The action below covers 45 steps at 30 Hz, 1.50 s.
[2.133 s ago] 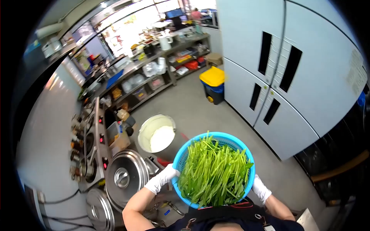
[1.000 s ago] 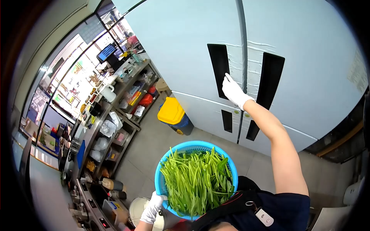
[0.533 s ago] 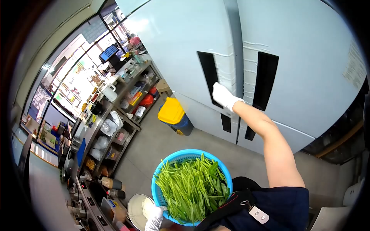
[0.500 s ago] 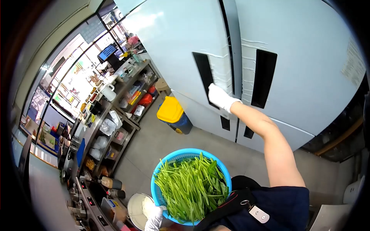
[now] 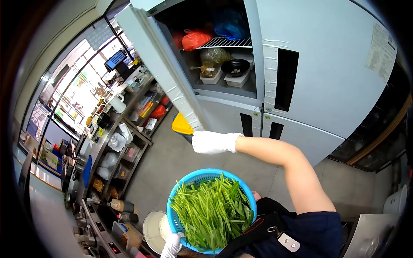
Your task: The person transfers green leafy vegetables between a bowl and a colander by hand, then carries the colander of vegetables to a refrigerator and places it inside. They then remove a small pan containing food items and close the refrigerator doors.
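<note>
My left hand (image 5: 172, 245), in a white glove, is closed on the rim of a blue plastic basket (image 5: 173, 215) at the bottom of the view. Long-stemmed leafy greens (image 5: 213, 210) are heaped in the basket, which is close against my body. My right hand (image 5: 215, 142), also gloved, has its fingers curled at the lower end of the open refrigerator door (image 5: 170, 79); the fingertips are partly hidden. Inside the refrigerator, a red plastic bag (image 5: 197, 39) and a blue bag (image 5: 232, 25) lie on a wire shelf (image 5: 226, 42). Below them stand white containers and a black bowl (image 5: 235, 66).
A yellow-lidded bin (image 5: 182, 124) stands behind the door's lower end. Along the left runs a steel counter (image 5: 129, 101) with shelves of bags and boxes. A round whitish bucket (image 5: 151, 232) is left of the basket. Other refrigerator doors (image 5: 320, 56) are shut.
The upper left refrigerator door has swung open to the left, showing the shelves inside. My right hand has moved left and down with it. My left hand still holds the basket.
</note>
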### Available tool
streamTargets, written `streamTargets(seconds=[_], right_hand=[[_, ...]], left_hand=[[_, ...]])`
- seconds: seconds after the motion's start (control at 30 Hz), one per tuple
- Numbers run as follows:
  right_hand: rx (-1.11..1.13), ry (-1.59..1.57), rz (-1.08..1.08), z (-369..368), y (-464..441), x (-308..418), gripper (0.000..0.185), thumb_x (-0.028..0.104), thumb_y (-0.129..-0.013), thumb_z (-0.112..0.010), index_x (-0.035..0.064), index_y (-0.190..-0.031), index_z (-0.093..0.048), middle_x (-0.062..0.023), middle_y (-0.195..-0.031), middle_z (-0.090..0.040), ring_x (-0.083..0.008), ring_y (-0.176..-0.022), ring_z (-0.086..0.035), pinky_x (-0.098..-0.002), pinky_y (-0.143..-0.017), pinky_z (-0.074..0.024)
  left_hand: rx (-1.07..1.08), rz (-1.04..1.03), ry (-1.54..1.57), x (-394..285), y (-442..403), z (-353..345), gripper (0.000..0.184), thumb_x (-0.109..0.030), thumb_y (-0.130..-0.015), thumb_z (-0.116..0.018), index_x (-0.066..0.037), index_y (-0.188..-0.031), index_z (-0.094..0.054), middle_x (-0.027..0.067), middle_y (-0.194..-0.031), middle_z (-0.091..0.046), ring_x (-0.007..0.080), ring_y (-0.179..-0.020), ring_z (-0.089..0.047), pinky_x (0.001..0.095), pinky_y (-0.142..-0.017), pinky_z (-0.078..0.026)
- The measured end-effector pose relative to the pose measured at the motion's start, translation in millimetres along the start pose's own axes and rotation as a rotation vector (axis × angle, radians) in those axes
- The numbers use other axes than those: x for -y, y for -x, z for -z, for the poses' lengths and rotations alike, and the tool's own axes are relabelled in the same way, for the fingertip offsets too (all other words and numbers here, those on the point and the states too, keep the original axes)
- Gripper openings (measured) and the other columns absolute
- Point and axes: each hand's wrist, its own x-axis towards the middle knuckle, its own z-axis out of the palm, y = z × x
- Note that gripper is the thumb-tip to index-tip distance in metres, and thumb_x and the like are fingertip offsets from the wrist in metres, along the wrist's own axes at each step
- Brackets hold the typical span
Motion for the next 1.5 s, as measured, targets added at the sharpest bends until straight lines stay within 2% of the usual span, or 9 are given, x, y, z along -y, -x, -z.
streamTargets(seconds=[0.13,0.17,0.27,0.4,0.57,0.73,0.87,1.1,1.5], right_hand=[[0.185,-0.068,-0.392,54.7,21.5,-7.1,0.014,0.017,-0.073,-0.054,0.0067,-0.064,-0.058,-0.0126,-0.064,-0.055,-0.033,-0.066,-0.056,-0.0407,-0.064,-0.0467],[-0.078,-0.048,-0.44,62.3,40.1,-16.4,0.018,0.017,-0.07,-0.054,0.0055,-0.058,-0.06,-0.0174,-0.059,-0.057,-0.0359,-0.057,-0.057,-0.0444,-0.055,-0.0459],[-0.268,0.151,-0.955,57.3,125.6,-56.8,0.018,0.018,-0.079,-0.053,0.0053,-0.088,-0.061,-0.0139,-0.088,-0.062,-0.0319,-0.085,-0.057,-0.0429,-0.074,-0.0468],[-0.531,0.563,-1.207,94.8,203.9,-95.6,0.041,0.017,-0.081,-0.06,0.0012,-0.118,-0.051,-0.0176,-0.11,-0.055,-0.0331,-0.105,-0.051,-0.0405,-0.092,-0.0416],[-0.461,0.093,-1.551,114.3,246.5,-131.7,0.039,0.021,-0.085,-0.059,0.0034,-0.119,-0.052,-0.0126,-0.103,-0.061,-0.0263,-0.093,-0.06,-0.0358,-0.083,-0.0472],[-0.268,0.035,-1.561,89.0,276.3,-189.4,0.036,0.032,-0.086,-0.059,-0.002,-0.097,-0.055,-0.0204,-0.071,-0.057,-0.0376,-0.067,-0.057,-0.0432,-0.06,-0.0435],[-0.407,0.05,-1.547,71.9,288.4,-212.9,0.031,0.026,-0.087,-0.058,-0.0023,-0.077,-0.049,-0.0241,-0.069,-0.055,-0.0403,-0.065,-0.054,-0.0444,-0.058,-0.0405],[-0.456,0.09,-1.558,44.5,307.7,-229.9,0.027,0.021,-0.088,-0.057,-0.0017,-0.076,-0.048,-0.0237,-0.067,-0.05,-0.0415,-0.061,-0.048,-0.0427,-0.055,-0.0383],[-0.648,0.101,-1.637,22.8,318.8,-235.2,0.027,0.016,-0.088,-0.059,-0.0018,-0.072,-0.046,-0.0089,-0.056,-0.042,-0.014,-0.052,-0.039,-0.0306,-0.05,-0.036]], left_hand=[[0.03,-0.032,-0.125,7.4,1.7,21.8,0.045,0.012,-0.069,-0.048,0.002,-0.113,-0.055,0.0133,-0.099,-0.063,0.026,-0.082,-0.063,0.0334,-0.07,-0.054],[0.042,-0.062,-0.193,11.6,-5.1,25.0,0.043,0.011,-0.071,-0.048,0.002,-0.112,-0.056,0.0132,-0.098,-0.063,0.0258,-0.079,-0.064,0.0336,-0.067,-0.055],[0.078,-0.073,-0.175,-0.2,-22.2,14.4,0.04,0.009,-0.071,-0.05,0.002,-0.109,-0.057,0.0121,-0.091,-0.064,0.024,-0.077,-0.064,0.0322,-0.067,-0.054],[0.069,-0.033,-0.28,-32.5,-26.1,-2.5,0.034,0.007,-0.072,-0.051,0.002,-0.105,-0.059,0.0109,-0.086,-0.065,0.0219,-0.072,-0.063,0.0322,-0.062,-0.051],[0.038,0.003,-0.277,-61.7,-78.8,-30.0,0.028,0.006,-0.067,-0.06,0.005,-0.095,-0.061,0.0108,-0.078,-0.065,0.023,-0.061,-0.061,0.0336,-0.059,-0.051],[0.11,-0.061,-0.313,-109.3,-133.7,-100.8,0.023,0.006,-0.071,-0.053,0.005,-0.093,-0.061,0.0086,-0.08,-0.063,0.0208,-0.068,-0.061,0.0328,-0.06,-0.05],[0.136,-0.076,-0.293,-134.3,-171.4,-137.7,0.027,0.006,-0.065,-0.059,0.003,-0.092,-0.061,0.0071,-0.078,-0.063,0.0193,-0.066,-0.059,0.0326,-0.061,-0.05],[0.181,-0.024,-0.338,-166.5,-235.5,-160.7,0.026,0.006,-0.066,-0.061,0.003,-0.092,-0.062,0.0076,-0.079,-0.064,0.0194,-0.069,-0.06,0.0328,-0.064,-0.051],[0.303,-0.07,-0.437,-237.6,-346.9,-118.8,0.027,0.007,-0.068,-0.06,0.005,-0.095,-0.062,0.0113,-0.08,-0.064,0.0215,-0.065,-0.061,0.033,-0.06,-0.051]])
